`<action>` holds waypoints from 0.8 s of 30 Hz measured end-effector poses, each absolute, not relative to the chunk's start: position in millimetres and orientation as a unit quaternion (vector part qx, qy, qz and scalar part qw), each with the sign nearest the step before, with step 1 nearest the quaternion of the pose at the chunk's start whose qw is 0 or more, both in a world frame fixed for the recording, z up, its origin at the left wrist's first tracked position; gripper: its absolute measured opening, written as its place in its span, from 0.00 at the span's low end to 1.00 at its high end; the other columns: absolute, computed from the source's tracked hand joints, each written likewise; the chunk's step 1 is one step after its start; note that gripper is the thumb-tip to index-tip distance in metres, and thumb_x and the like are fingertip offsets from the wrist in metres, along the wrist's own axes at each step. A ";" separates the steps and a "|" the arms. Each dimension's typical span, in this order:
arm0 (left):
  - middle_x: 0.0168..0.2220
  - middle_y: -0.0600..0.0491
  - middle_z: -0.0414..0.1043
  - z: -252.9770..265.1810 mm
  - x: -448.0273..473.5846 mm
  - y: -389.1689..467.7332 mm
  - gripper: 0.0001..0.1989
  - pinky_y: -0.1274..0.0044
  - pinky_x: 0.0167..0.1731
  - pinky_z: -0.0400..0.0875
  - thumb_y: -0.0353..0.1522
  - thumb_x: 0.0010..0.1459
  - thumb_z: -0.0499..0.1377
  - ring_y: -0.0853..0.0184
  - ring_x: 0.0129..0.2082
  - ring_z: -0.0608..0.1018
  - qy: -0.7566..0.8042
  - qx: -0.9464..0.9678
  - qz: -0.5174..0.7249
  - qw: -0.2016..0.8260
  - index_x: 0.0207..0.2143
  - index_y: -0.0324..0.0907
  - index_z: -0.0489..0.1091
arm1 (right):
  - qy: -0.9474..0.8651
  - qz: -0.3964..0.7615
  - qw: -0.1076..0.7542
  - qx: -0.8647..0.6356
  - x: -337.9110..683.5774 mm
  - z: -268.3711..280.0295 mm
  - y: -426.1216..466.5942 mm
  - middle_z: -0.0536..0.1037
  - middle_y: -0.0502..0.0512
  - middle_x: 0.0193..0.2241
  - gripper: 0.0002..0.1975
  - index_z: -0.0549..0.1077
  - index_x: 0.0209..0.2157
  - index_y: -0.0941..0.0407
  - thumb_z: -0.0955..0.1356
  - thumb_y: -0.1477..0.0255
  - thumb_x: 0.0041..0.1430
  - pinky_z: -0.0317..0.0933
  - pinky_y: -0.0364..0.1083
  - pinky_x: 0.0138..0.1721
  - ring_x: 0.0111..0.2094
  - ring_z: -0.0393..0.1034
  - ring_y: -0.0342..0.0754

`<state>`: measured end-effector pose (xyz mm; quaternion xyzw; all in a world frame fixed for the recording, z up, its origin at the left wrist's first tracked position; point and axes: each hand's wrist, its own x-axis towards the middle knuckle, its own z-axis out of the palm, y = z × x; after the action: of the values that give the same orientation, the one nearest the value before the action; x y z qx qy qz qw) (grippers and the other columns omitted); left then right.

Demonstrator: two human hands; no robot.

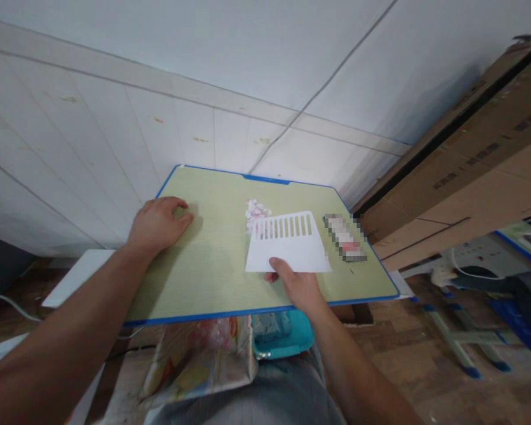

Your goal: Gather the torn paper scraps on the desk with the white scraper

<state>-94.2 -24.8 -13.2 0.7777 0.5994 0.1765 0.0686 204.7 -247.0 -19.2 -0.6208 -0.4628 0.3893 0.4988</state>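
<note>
My right hand (297,285) pinches the lower edge of a white sheet (287,255), thumb on top and fingers beneath. A row of several long rounded slots runs along the sheet's far side; whether it is paper or plastic I cannot tell. Behind its left corner lies a small pile of white and pinkish scraps (256,209), partly hidden by the sheet. At the left side of the table, my left hand (160,224) rests with its fingers loosely bent, thumb and forefinger apart, holding nothing.
The pale green table (212,289) has a blue rim and stands against a white wall. A blurred-out flat object (345,237) lies at its right. Large cardboard boxes (460,159) lean on the right. Below the front edge are a teal basket (283,348) and a patterned bag (203,360).
</note>
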 end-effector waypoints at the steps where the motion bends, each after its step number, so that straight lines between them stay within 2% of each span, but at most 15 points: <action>1: 0.74 0.36 0.80 -12.3 -93.7 -25.3 0.32 0.55 0.81 0.68 0.46 0.74 0.55 0.43 0.76 0.78 0.601 0.777 0.173 0.071 0.66 0.36 0.83 | -0.463 0.392 0.495 -0.622 204.0 -18.9 -250.9 0.88 0.58 0.27 0.19 0.80 0.25 0.47 0.75 0.50 0.64 0.86 0.57 0.50 0.35 0.87 0.60; 6: 0.75 0.37 0.80 -7.6 -90.7 -29.9 0.31 0.55 0.80 0.68 0.45 0.73 0.56 0.42 0.76 0.78 0.613 0.769 0.168 0.076 0.67 0.36 0.83 | -0.464 0.409 0.482 -0.621 200.1 -16.4 -264.3 0.89 0.59 0.29 0.20 0.79 0.23 0.46 0.75 0.51 0.64 0.86 0.58 0.52 0.36 0.88 0.60; 16: 0.73 0.37 0.81 -9.7 -91.5 -27.0 0.30 0.55 0.80 0.69 0.44 0.73 0.56 0.43 0.75 0.79 0.599 0.780 0.169 0.062 0.65 0.36 0.83 | -0.462 0.420 0.491 -0.608 199.3 -14.2 -268.2 0.85 0.55 0.24 0.15 0.76 0.23 0.46 0.73 0.55 0.60 0.83 0.54 0.41 0.30 0.84 0.57; 21: 0.73 0.36 0.81 -6.8 -89.2 -31.3 0.31 0.54 0.79 0.70 0.45 0.74 0.55 0.41 0.75 0.79 0.610 0.771 0.171 0.064 0.66 0.35 0.83 | -0.479 0.447 0.470 -0.591 202.1 -15.4 -266.7 0.84 0.52 0.24 0.14 0.78 0.28 0.48 0.75 0.55 0.61 0.82 0.53 0.41 0.30 0.84 0.56; 24: 0.73 0.35 0.81 -5.4 -87.8 -32.6 0.31 0.54 0.80 0.69 0.44 0.74 0.56 0.40 0.75 0.79 0.608 0.772 0.170 0.065 0.66 0.33 0.83 | -0.480 0.454 0.472 -0.584 201.9 -16.3 -265.0 0.85 0.54 0.26 0.17 0.79 0.30 0.49 0.76 0.52 0.63 0.83 0.53 0.42 0.31 0.84 0.55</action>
<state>-87.8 -32.6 -5.4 0.7724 0.6084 0.1704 0.0646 201.9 -265.0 -16.3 -0.5838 -0.4804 0.4539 0.4715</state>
